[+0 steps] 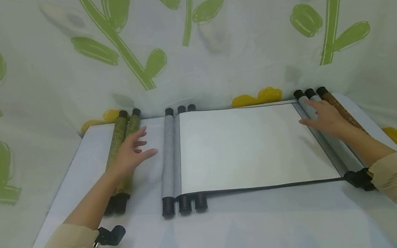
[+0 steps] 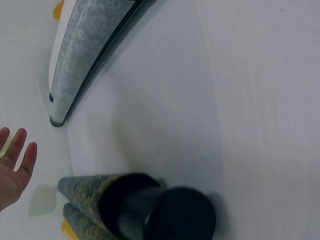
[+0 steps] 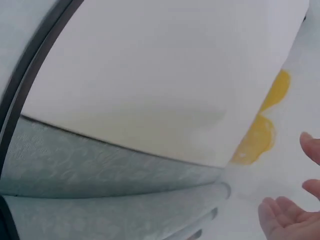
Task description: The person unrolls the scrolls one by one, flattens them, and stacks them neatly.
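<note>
A hanging scroll lies unrolled, its white sheet (image 1: 249, 146) bordered in grey patterned cloth, with black end knobs. A grey roll (image 1: 167, 155) bounds its left side, and another grey roll (image 1: 343, 153) lies along its right. My left hand (image 1: 129, 152) hovers with spread fingers over two green-gold rolled scrolls (image 1: 118, 141), holding nothing. Over the right-hand rolls hangs my right hand (image 1: 324, 118), fingers apart and nothing in its grasp. The left wrist view shows part of the left hand (image 2: 12, 172) at its edge; the right hand (image 3: 295, 217) appears at the right wrist view's edge.
A brown patterned roll (image 1: 341, 111) lies at the far right, beside the grey ones. Everything rests on a white table (image 1: 216, 238). Behind it hangs a pale curtain (image 1: 258, 32) printed with green stems and yellow flowers.
</note>
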Available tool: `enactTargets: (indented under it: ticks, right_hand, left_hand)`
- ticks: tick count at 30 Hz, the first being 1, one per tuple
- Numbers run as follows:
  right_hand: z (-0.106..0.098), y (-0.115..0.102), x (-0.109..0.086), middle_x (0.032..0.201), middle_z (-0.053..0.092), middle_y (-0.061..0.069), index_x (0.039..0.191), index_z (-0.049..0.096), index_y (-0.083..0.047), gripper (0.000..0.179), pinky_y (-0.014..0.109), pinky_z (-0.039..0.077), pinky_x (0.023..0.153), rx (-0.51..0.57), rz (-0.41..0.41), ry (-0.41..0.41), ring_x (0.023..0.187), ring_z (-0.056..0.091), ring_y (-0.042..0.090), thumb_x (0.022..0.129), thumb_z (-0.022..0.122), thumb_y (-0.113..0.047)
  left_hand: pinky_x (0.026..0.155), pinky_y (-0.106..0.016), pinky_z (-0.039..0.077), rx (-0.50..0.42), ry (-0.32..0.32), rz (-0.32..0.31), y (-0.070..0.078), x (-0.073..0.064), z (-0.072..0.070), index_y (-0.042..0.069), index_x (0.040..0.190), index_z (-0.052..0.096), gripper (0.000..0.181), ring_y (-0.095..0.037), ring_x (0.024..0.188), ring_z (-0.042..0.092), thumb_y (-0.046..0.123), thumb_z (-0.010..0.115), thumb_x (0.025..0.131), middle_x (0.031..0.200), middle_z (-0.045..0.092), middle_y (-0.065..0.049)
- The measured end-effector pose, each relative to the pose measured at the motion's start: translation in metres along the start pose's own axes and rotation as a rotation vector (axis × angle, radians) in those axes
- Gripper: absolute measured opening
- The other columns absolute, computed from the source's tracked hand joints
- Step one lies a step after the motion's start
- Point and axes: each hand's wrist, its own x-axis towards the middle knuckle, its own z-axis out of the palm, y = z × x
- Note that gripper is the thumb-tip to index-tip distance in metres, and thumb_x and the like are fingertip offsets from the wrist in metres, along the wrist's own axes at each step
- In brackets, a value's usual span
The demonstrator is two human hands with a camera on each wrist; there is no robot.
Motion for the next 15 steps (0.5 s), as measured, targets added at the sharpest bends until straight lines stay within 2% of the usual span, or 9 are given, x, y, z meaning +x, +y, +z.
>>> enactTargets:
  ticks: [4,7,10,15]
  right_hand:
    - [0.000,-0.013,-0.002,0.142,0.017,0.041,0.149,0.017,0.000,0.077,0.065,0.037,0.089,0.033,0.018,0.009,0.120,0.036,0.056,0.093,0.057,-0.036]
    - [0.002,-0.021,-0.003,0.145,0.016,0.040,0.149,0.016,0.000,0.079,0.066,0.036,0.092,0.041,0.003,0.013,0.121,0.036,0.055,0.093,0.058,-0.036]
    - [0.002,-0.031,-0.005,0.145,0.019,0.039,0.148,0.018,0.002,0.080,0.065,0.035,0.093,0.034,-0.036,0.024,0.121,0.036,0.055,0.092,0.060,-0.036]
    - [0.003,-0.052,-0.006,0.141,0.031,0.036,0.146,0.024,0.005,0.079,0.061,0.041,0.091,0.045,-0.099,0.043,0.116,0.043,0.051,0.089,0.065,-0.032]
  left_hand:
    - [0.105,-0.054,0.031,0.016,-0.006,0.034,0.001,-0.003,-0.010,0.013,0.152,0.018,0.085,-0.039,0.130,0.038,0.028,0.070,0.086,0.149,0.030,-0.018]
    - [0.105,-0.057,0.029,0.022,-0.008,0.011,0.001,-0.007,-0.019,0.017,0.153,0.012,0.090,-0.041,0.133,0.033,0.029,0.070,0.085,0.150,0.027,-0.018]
    - [0.104,-0.059,0.028,0.030,0.001,0.010,-0.001,-0.013,-0.027,0.022,0.153,0.009,0.092,-0.041,0.134,0.031,0.032,0.070,0.085,0.151,0.026,-0.016]
    - [0.103,-0.060,0.029,0.054,0.033,0.062,-0.009,-0.020,-0.040,0.019,0.153,0.011,0.092,-0.043,0.131,0.034,0.027,0.071,0.085,0.149,0.026,-0.018]
